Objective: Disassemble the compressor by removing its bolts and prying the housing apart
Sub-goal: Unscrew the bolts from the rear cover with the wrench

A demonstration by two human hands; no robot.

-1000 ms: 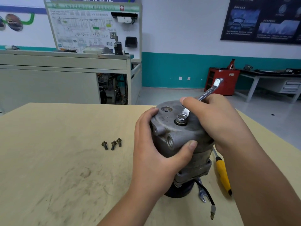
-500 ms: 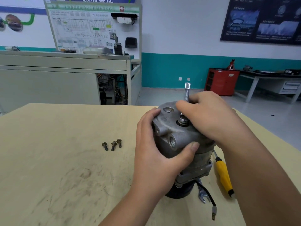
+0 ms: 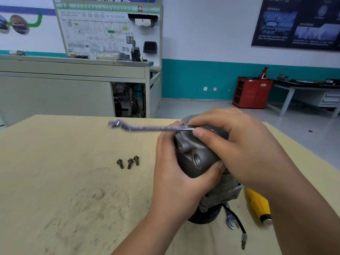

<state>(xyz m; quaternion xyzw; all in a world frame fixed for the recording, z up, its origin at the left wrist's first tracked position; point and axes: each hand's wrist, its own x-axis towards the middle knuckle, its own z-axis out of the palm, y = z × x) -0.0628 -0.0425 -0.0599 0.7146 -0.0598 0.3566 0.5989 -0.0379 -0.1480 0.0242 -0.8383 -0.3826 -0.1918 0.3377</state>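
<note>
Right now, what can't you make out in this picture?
- Head view: the right hand covers the compressor top, so any bolt there is hidden.
- Head view: the wrench is blurred; markings unreadable.
- Head view: the screwdriver shaft is hidden behind the right arm.
- Head view: the spanner is mostly hidden under the compressor.

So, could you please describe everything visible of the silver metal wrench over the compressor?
The slim silver metal wrench is motion-blurred. It lies roughly level in the air, its open forked end pointing left, with a cranked bend just behind that end. Its other end is hidden under the right hand, whose thumb and fingers pinch the shaft over the top of the grey cast-metal compressor. The left hand grips the compressor just below; whether it touches the wrench is unclear.
</note>
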